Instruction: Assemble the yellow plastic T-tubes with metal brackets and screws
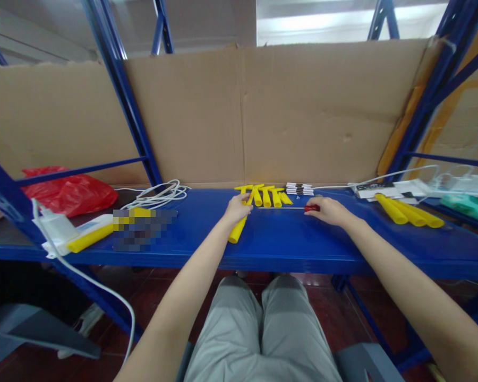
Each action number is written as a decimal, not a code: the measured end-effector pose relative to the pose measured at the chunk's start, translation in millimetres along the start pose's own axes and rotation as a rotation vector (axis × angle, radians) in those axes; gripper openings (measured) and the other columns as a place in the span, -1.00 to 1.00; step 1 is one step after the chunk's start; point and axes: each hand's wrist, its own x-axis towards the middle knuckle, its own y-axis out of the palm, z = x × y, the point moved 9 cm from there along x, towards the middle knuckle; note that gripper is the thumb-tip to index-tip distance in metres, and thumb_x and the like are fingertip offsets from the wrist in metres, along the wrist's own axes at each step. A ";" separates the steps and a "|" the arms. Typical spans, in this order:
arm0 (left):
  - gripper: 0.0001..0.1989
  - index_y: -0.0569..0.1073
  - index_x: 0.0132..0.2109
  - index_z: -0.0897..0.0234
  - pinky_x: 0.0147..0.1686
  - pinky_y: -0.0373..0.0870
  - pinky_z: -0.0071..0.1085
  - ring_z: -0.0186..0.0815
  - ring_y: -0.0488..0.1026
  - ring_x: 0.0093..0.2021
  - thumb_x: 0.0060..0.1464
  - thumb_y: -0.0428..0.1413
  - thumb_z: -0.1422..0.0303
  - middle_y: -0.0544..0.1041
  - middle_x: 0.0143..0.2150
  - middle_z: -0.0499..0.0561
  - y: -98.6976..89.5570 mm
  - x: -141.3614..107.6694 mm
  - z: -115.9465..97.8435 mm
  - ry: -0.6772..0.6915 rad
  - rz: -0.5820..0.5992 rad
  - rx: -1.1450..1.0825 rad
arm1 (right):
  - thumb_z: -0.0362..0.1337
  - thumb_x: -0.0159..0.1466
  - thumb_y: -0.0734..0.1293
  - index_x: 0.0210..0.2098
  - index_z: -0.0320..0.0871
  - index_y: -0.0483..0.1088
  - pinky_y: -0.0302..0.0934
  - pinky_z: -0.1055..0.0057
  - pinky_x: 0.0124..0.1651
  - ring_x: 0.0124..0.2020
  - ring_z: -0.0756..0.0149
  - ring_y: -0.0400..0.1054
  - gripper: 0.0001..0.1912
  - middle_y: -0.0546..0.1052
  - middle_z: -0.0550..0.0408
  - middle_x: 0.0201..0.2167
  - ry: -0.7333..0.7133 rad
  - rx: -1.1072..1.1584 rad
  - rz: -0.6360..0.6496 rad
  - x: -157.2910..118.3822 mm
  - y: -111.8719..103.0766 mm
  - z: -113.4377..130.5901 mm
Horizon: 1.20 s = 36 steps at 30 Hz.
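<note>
My left hand (237,209) is closed around a yellow T-shaped plastic piece (236,231), whose tube end sticks out below the fingers toward the front edge. My right hand (330,210) grips the red handle of a screwdriver (311,208). Its long thin shaft lies level above the blue tabletop and points left, at the yellow piece; whether the tip touches it I cannot tell. Just behind my left hand stand several more yellow pieces (266,197) in a row. A small stack of white and black items (299,189) sits beyond the screwdriver.
Several yellow tubes (408,211) lie at the right, near white boxes and cables (414,188). Coiled white cable (163,195), a red plastic bag (69,192) and a power strip (61,225) are on the left. Cardboard (302,111) walls the back, between blue shelf posts (129,101).
</note>
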 end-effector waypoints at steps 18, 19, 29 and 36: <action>-0.54 0.53 0.00 0.42 0.11 0.27 -0.38 -0.18 0.41 0.11 -0.12 0.14 0.65 0.50 0.07 0.19 2.7 -9.7 -24.2 0.202 0.011 0.339 | -0.18 0.19 0.29 -0.35 -0.08 0.43 0.21 0.38 -0.29 -0.34 0.23 0.40 -0.87 0.55 0.04 -0.37 0.021 0.019 0.060 0.7 4.2 -0.6; -0.54 0.53 0.00 0.42 0.11 0.28 -0.37 -0.17 0.41 0.11 -0.12 0.15 0.65 0.50 0.07 0.20 3.2 -9.4 -24.3 0.214 0.010 0.331 | -0.18 0.19 0.29 -0.35 -0.08 0.43 0.21 0.38 -0.29 -0.34 0.23 0.40 -0.87 0.55 0.04 -0.38 0.025 0.018 0.064 0.7 4.7 -1.2; -0.38 0.43 0.13 0.34 0.02 0.39 -0.31 -0.15 0.44 0.04 -0.16 0.18 0.62 0.39 0.16 0.20 3.6 -4.9 -16.9 0.215 -0.009 0.215 | -0.16 0.17 0.30 -0.36 -0.09 0.46 0.24 0.36 -0.28 -0.33 0.21 0.42 -0.84 0.57 0.03 -0.37 -0.010 0.078 0.095 1.8 10.5 -4.8; -0.33 0.38 0.18 0.34 0.03 0.37 -0.32 -0.16 0.42 0.05 -0.16 0.25 0.55 0.33 0.21 0.23 4.1 -7.0 -14.2 0.154 0.031 0.206 | -0.17 0.11 0.35 -0.38 -0.09 0.50 0.31 0.34 -0.24 -0.30 0.17 0.45 -0.84 0.58 0.04 -0.36 0.092 0.150 0.194 -4.2 14.8 -30.1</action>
